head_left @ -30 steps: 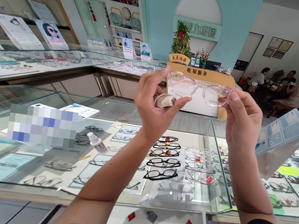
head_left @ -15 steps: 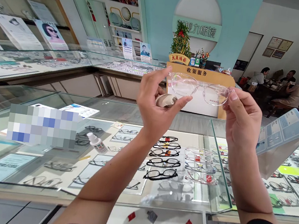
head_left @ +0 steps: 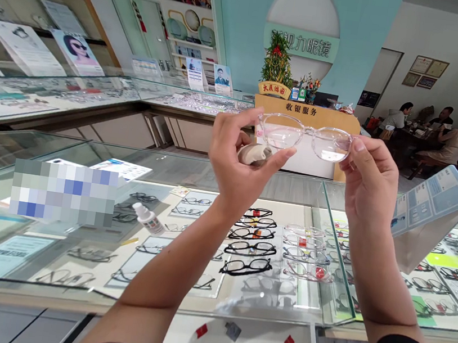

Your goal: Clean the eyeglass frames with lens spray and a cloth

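A pair of clear-framed eyeglasses is held up in front of me at about chest height or higher, lenses facing me. My right hand pinches its right end between thumb and fingers. At the other end, the index finger of my left hand meets the frame's corner, and its thumb lies near the lower rim of the left lens. Bunched in that hand's curled fingers is a beige cloth. Bright reflections show in the right lens. Below the hands, black-framed glasses and clear-framed glasses lie in rows.
A glass display counter spans the space before me. On it stand a white spray bottle and a blue-and-white sign. Behind is a wooden cashier desk with a plant. Several people sit at a table at far right.
The eyeglasses have tilted slightly, so the reflections in the lenses differ and the lettering on the right lens no longer shows. Both hands have shifted barely to the left.
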### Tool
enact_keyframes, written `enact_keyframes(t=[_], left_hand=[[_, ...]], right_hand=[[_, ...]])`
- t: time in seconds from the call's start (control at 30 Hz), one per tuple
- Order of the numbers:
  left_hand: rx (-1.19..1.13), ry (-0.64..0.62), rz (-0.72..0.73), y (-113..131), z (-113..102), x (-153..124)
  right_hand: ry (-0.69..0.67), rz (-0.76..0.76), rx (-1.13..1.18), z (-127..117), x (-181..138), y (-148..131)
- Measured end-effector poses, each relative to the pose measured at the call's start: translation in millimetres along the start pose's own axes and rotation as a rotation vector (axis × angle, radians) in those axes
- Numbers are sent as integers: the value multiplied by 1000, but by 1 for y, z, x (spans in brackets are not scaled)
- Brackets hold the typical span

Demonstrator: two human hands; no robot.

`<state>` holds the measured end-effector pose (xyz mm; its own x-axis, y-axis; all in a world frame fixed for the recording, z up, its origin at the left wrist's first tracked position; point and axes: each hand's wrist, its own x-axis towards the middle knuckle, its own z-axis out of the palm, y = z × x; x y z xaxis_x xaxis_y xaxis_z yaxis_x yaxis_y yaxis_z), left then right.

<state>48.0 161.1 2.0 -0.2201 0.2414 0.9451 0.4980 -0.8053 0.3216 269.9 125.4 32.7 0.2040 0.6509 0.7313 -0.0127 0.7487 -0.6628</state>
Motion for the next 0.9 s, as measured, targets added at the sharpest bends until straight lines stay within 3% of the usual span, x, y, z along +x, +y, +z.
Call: enact_keyframes(t=[0.23,0.5,0.63,0.77,0.9], left_hand=[[-21,31,22,3,1,0],[-78,-9,45,-14,6,-3],[-48,21,74,-4,1,-1],[20,6,5,7,-3,2],[15,13,-4,6,-1,4]], right_hand=[[-19,11,-56,-1,0,0],[-21,1,-32,0,-1,-3],[-36,27,-40,0,0,-2],[-36,40,-37,2,0,-1],[-20,8,-56,2,0,0]])
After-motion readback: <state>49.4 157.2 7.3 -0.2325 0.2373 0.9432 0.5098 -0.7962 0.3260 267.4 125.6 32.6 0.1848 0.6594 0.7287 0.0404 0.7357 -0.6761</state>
